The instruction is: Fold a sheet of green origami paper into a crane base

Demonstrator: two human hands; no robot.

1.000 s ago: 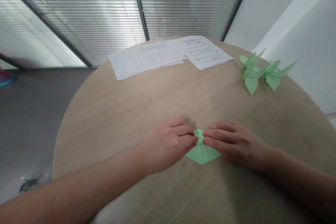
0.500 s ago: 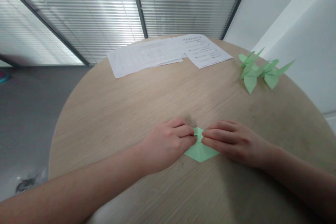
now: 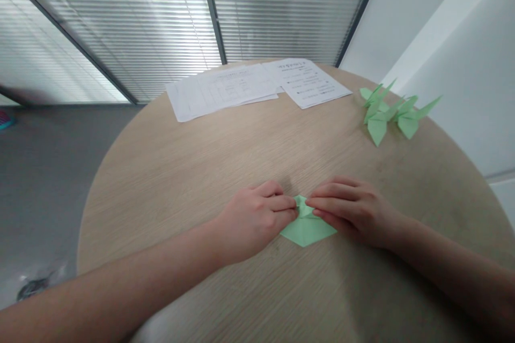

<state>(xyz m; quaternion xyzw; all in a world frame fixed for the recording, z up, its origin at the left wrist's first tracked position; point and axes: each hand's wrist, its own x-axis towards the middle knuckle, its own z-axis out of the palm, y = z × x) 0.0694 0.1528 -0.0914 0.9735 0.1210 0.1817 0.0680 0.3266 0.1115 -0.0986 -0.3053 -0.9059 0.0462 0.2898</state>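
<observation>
A partly folded sheet of green origami paper (image 3: 306,232) lies flat on the table, its lower point towards me. From the left, my left hand (image 3: 261,220) has its fingers closed on the paper's left edge. On the opposite side, my right hand (image 3: 358,211) pinches the upper right edge with fingers held together. A narrow strip of folded paper shows between the two sets of fingertips. The thumbs and the edges beneath the fingers are mostly hidden.
Several green origami cranes (image 3: 378,118) stand at the back right of the round wooden table (image 3: 193,171). Printed sheets (image 3: 229,88) lie along its far edge. Behind are glass panels with blinds (image 3: 281,10) and a white wall (image 3: 454,37).
My right fingertips have shifted slightly along the paper's upper right edge, and more of its right side shows. My left hand keeps its hold. The view has moved a little.
</observation>
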